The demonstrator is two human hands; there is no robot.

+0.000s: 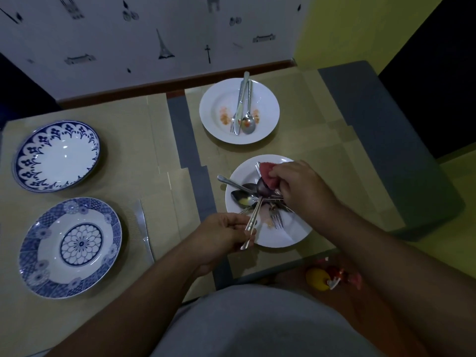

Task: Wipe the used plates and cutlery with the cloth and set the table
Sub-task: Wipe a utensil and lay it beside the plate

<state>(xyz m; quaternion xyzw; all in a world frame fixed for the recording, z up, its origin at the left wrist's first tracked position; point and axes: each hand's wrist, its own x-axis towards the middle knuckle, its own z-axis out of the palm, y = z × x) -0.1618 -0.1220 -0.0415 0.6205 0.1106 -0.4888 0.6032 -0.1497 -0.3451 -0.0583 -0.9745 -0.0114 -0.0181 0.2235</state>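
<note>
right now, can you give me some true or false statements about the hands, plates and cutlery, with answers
1. The right hand presses the red cloth against a spoon. True.
2. The left hand holds nothing. False: it pinches the spoon's handle.
3. The far white plate is clean and bare. False: it has orange smears, and cutlery lies on it.
4. A knife lies on the mat beside the near blue plate. True.
5. The near white plate holds a single fork. False: several forks and spoons are piled on it.
</note>
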